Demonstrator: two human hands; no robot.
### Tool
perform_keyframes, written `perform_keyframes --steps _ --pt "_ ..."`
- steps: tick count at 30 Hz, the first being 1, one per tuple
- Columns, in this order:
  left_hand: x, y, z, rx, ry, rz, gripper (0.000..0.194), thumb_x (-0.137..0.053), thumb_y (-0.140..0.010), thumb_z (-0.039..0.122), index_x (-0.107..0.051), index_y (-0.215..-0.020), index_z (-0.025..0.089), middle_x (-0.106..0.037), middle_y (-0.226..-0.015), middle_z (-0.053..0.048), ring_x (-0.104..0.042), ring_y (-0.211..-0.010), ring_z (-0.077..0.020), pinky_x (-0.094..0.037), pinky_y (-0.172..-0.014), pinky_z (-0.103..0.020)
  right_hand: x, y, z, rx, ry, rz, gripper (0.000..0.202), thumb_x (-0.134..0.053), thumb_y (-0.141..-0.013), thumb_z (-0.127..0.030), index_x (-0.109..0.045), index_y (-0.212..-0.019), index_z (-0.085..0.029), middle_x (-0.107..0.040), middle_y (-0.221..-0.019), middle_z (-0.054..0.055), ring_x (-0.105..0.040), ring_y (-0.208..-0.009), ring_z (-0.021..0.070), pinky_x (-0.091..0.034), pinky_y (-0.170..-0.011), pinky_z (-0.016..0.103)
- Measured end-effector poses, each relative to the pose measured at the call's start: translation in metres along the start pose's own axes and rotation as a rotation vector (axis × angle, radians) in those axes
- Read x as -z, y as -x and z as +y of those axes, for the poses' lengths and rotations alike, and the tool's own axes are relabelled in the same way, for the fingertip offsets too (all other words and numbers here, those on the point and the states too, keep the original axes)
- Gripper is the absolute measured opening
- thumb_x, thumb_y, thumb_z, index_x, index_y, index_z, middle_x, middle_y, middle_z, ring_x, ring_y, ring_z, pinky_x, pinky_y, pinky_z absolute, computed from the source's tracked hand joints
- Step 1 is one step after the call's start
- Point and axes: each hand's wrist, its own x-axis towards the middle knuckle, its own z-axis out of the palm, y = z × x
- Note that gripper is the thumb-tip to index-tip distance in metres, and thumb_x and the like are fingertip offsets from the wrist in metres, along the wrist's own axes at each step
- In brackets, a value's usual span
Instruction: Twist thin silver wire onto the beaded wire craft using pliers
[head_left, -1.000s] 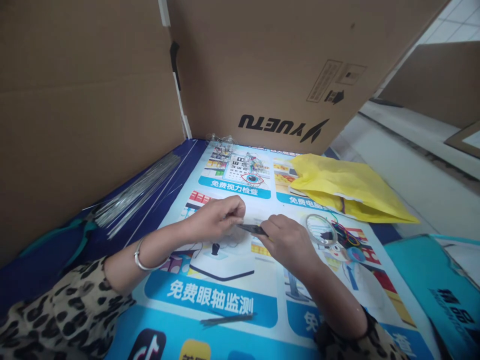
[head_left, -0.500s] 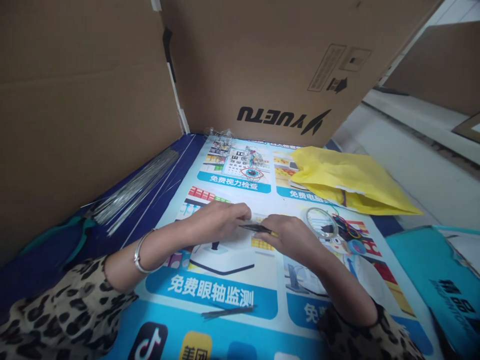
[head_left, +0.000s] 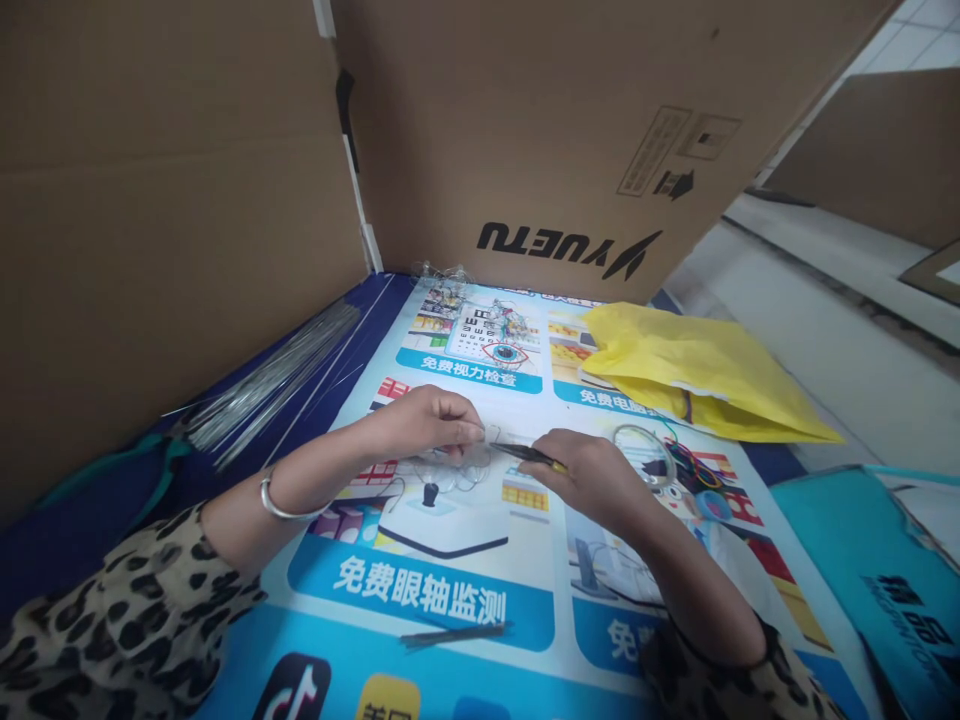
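Observation:
Near the middle of the printed mat, my left hand (head_left: 437, 420) pinches a thin wire piece, with fine wire loops (head_left: 469, 468) hanging just below its fingers. My right hand (head_left: 581, 468) is wrapped round dark-tipped pliers (head_left: 527, 453) with a bit of yellow at the handle. The pliers' tips point left and reach the wire beside my left fingertips. Further right, past my right hand, lie a round clear coil (head_left: 645, 455) and a tangle of coloured cords (head_left: 697, 468).
A bundle of straight wires (head_left: 274, 375) and teal-handled pliers (head_left: 161, 480) lie at the left. Cardboard walls (head_left: 525, 130) stand behind. A yellow bag (head_left: 697, 365) and a teal packet (head_left: 862, 560) are at the right. Short dark rods (head_left: 454, 635) lie in front.
My left hand has moved slightly up and left, away from my right hand. The wire loops under it now show, and the pliers' dark tips are more exposed.

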Motion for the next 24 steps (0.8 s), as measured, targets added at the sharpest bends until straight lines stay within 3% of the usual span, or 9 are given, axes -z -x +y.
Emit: perform_keyframes --steps 6,12,20,24 --pt "0.002 0.000 -0.005 -0.023 0.054 -0.010 0.016 -0.063 -0.072 0.028 -0.064 -0.080 0.014 -0.060 -0.065 0.000 -0.052 -0.058 -0.0093 -0.038 -0.056 -0.020 0.004 0.001 -0.006 0.011 0.098 -0.052 0.024 -0.048 -0.087 -0.040 -0.062 -0.084 -0.021 -0.066 -0.085 0.003 -0.060 -0.080 0.0187 -0.038 -0.064 0.026" --pt "-0.006 -0.002 -0.006 -0.054 0.062 0.077 0.009 -0.061 -0.072 0.023 -0.060 -0.073 0.014 -0.055 -0.057 0.002 -0.049 -0.053 -0.0079 -0.036 -0.052 -0.019 0.004 0.001 -0.009 0.003 0.101 -0.042 0.024 -0.048 -0.087 -0.041 -0.062 -0.086 -0.021 -0.067 -0.087 0.004 -0.060 -0.079 0.0184 -0.036 -0.061 0.026" --pt "-0.017 -0.008 -0.020 -0.058 0.257 0.149 0.015 -0.062 -0.074 0.028 -0.055 -0.074 0.014 -0.053 -0.053 0.003 -0.049 -0.049 -0.0075 -0.037 -0.051 -0.019 -0.003 -0.001 -0.010 -0.062 0.120 0.034 0.024 -0.048 -0.087 -0.041 -0.061 -0.084 -0.021 -0.065 -0.084 0.003 -0.060 -0.077 0.0179 -0.035 -0.059 0.025" --pt "-0.017 -0.009 -0.021 -0.101 0.388 0.204 0.017 -0.064 -0.074 0.029 -0.056 -0.075 0.014 -0.056 -0.062 0.001 -0.049 -0.053 -0.0070 -0.038 -0.053 -0.019 -0.006 -0.002 -0.009 -0.080 0.130 0.203 0.027 -0.048 -0.087 -0.041 -0.061 -0.083 -0.019 -0.063 -0.082 0.005 -0.058 -0.079 0.0189 -0.038 -0.064 0.027"
